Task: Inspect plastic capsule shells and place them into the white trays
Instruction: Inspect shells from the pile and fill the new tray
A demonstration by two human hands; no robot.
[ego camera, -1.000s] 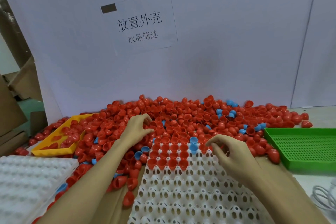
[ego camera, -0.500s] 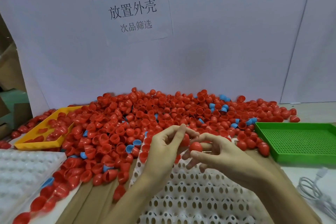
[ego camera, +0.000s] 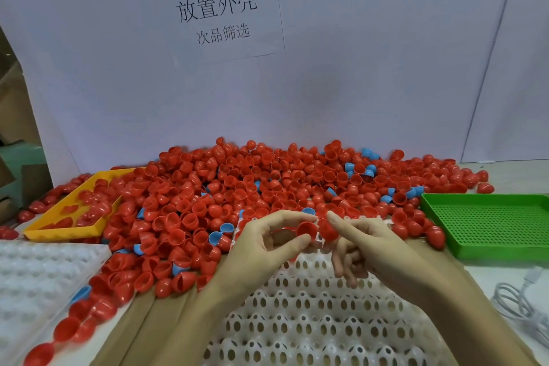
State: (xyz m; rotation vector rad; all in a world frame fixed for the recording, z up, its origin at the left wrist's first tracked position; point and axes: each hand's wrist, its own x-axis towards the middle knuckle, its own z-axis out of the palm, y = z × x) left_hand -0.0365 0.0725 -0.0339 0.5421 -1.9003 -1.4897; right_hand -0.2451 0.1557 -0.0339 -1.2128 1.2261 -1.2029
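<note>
Above the white tray point(ego camera: 312, 315), each hand's fingers pinch one red shell point(ego camera: 306, 229).

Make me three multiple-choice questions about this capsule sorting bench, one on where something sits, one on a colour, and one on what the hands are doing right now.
1. Where does the green tray sit?
A. at the person's right
B. at the person's left
C. on top of the pile

2. What colour are the few odd shells mixed into the red shell pile?
A. yellow
B. blue
C. green

3. What is the left hand doing?
A. lying flat on the white tray
B. pinching a red shell
C. gripping the white cable

Answers: 1 A, it lies by the right hand. 2 B, blue shells dot the pile. 3 B, thumb and fingers close on the shell, held above the tray.
</note>
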